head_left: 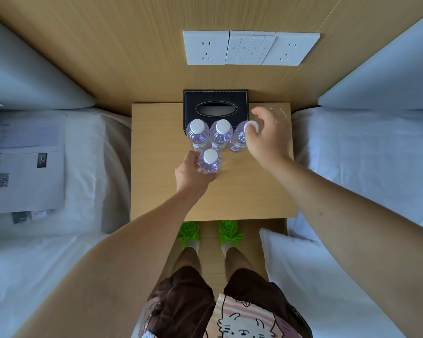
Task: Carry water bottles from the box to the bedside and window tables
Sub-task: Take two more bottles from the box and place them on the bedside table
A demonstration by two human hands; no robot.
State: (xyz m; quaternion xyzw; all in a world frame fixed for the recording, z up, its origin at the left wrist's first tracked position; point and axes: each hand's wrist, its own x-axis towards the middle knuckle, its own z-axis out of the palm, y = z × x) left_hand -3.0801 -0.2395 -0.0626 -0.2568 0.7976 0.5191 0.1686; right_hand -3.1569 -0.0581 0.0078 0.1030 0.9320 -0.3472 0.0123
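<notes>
Several clear water bottles with white caps stand on the wooden bedside table (pixel 161 191). Two of them (pixel 197 136) (pixel 221 136) stand side by side in front of a black tissue box (pixel 215 106). My left hand (pixel 189 173) grips a front bottle (pixel 210 162) by its body, upright on the tabletop. My right hand (pixel 264 137) holds a third back-row bottle (pixel 239 140) near its cap; that bottle leans slightly. The box of bottles is out of view.
White beds flank the table, the left one (pixel 88 167) with printed papers (pixel 27 162) on it, the right one (pixel 364 167) with a pillow (pixel 291 252). Wall sockets and switches (pixel 250 48) sit on the wood panel behind. A clear glass object (pixel 280 112) stands behind my right hand.
</notes>
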